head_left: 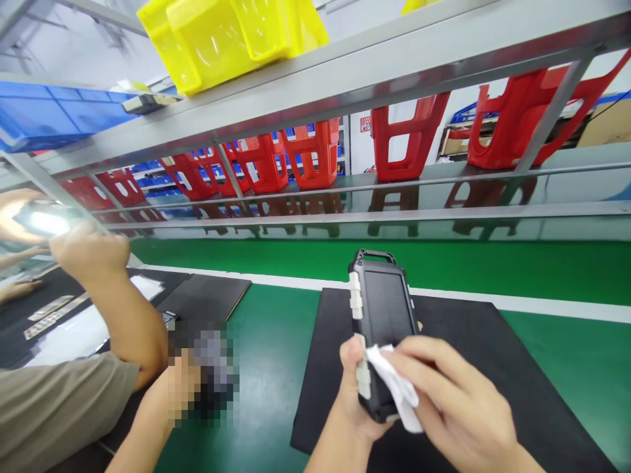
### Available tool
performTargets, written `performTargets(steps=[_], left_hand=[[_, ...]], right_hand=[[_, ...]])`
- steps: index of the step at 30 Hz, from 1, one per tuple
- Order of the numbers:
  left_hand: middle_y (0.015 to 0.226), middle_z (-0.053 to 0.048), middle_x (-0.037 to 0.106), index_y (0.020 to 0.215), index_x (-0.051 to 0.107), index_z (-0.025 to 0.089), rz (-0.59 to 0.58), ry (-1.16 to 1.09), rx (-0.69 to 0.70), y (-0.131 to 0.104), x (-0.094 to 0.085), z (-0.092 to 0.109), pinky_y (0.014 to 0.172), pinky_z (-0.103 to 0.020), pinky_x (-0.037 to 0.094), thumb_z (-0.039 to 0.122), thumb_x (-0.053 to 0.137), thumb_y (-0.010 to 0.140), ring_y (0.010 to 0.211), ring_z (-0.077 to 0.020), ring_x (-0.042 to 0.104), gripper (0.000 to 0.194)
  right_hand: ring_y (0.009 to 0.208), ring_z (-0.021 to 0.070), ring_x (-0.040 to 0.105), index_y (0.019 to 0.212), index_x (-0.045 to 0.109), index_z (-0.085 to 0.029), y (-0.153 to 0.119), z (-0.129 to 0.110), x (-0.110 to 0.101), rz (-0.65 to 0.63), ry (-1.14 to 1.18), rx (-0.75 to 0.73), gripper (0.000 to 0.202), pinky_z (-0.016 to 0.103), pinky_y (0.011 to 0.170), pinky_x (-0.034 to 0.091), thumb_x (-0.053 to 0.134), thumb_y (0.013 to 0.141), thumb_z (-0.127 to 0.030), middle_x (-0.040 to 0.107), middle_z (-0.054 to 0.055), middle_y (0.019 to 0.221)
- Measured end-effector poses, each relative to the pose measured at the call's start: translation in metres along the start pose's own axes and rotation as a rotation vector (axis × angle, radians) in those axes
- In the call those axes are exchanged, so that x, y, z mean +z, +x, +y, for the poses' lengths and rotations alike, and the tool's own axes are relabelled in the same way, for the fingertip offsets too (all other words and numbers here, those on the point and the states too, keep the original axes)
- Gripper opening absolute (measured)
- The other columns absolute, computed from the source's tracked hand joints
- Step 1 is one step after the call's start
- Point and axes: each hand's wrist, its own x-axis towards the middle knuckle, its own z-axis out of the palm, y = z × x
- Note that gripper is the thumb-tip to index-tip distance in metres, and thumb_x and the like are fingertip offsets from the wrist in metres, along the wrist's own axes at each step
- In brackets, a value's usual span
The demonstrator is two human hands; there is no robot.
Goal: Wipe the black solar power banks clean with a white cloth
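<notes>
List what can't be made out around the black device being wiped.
Head view only:
- Black device: lower end hidden by left hand and white cloth.
- Right hand: wrist cut off by bottom edge.
- Co-worker's hand: pixelated, contents unreadable.

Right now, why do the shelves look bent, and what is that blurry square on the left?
Head view: the wide lens bows the shelf rail and tilts the red stools. Glare whitens an object in the co-worker's raised hand. A pixelated patch masks the co-worker's other hand. The black device and white cloth are sharp.
</notes>
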Motion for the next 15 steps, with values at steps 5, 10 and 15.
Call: performTargets(steps=[5, 10, 15], left_hand=[[0.096, -0.007, 0.067, 0.107, 0.065, 0.01, -0.048, -0.043, 0.001, -0.003, -0.004, 0.008, 0.08, -0.025, 0.047, 0.056, 0.073, 0.052, 0.088, -0.0178, 0.061, 0.072], [0.086, -0.01, 0.068, 0.105, 0.066, 0.01, -0.137, 0.014, -0.127, -0.002, -0.011, 0.002, 0.063, -0.034, 0.048, 0.066, 0.067, 0.05, 0.067, -0.0253, 0.065, 0.078], [0.084, -0.012, 0.066, 0.107, 0.063, 0.004, -0.21, -0.055, -0.205, 0.005, -0.02, 0.0, 0.056, -0.035, 0.049, 0.067, 0.069, 0.041, 0.064, -0.029, 0.065, 0.091]], right_hand=[[0.075, 0.0159, 0.061, 0.099, 0.063, -0.018, 0.002, 0.011, -0.007, -0.003, -0.126, -0.041, 0.026, 0.025, 0.065, 0.049, 0.047, 0.086, -0.002, 0.062, 0.007, 0.089], [0.072, 0.0149, 0.061, 0.082, 0.067, -0.024, 0.037, 0.033, -0.013, 0.202, -0.134, 0.184, 0.02, 0.023, 0.059, 0.047, 0.052, 0.085, -0.011, 0.064, 0.001, 0.083], [0.063, 0.0148, 0.06, 0.075, 0.063, -0.023, 0.032, 0.034, -0.003, 0.276, 0.033, 0.418, 0.014, 0.023, 0.05, 0.045, 0.055, 0.084, -0.016, 0.062, 0.0, 0.076]])
